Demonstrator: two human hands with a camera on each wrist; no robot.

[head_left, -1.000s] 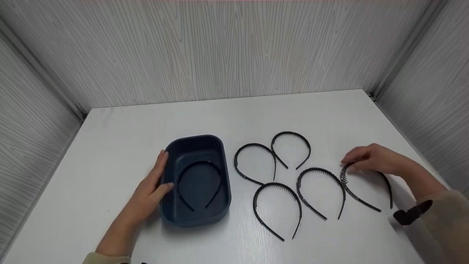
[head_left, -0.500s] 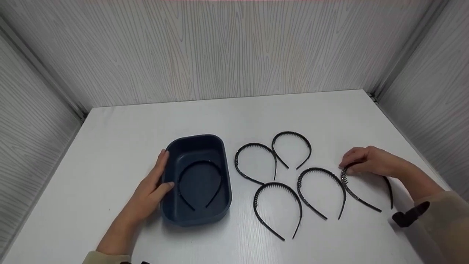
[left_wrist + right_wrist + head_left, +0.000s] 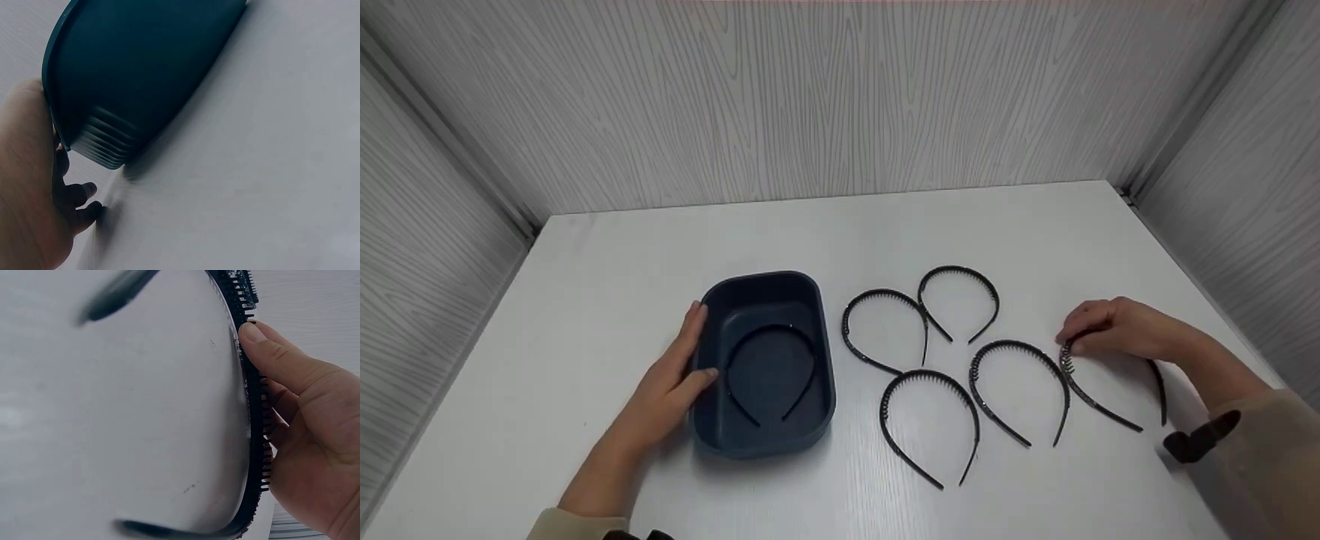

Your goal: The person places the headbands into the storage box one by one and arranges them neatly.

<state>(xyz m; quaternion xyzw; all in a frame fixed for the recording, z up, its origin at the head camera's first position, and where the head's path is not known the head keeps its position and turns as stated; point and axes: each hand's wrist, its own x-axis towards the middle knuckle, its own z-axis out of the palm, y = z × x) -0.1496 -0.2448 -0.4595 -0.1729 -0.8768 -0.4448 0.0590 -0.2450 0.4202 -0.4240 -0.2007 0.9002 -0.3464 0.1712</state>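
My left hand [image 3: 660, 401] grips the left side of a dark blue plastic tub [image 3: 765, 450], thumb over the rim and fingers along the outer wall. In the left wrist view the tub [image 3: 140, 56] shows a ribbed corner. One black headband [image 3: 771, 327] lies inside it. At the far right, my right hand [image 3: 1132, 330] pinches the arch of a black toothed headband [image 3: 1112, 414], its open ends toward me. In the right wrist view the thumb presses one face of this headband [image 3: 256, 410], with fingers behind it, partly hidden.
Between tub and right hand lie several more black toothed headbands, among them a back one [image 3: 958, 268], a front one [image 3: 928, 373] and one beside the held headband [image 3: 1012, 343]. Wood-grain panels [image 3: 825, 97] enclose the white table [image 3: 585, 300] at back and sides.
Over the last second my right hand has settled slightly lower on the headband. The tub, the left hand and the other headbands stay in place.
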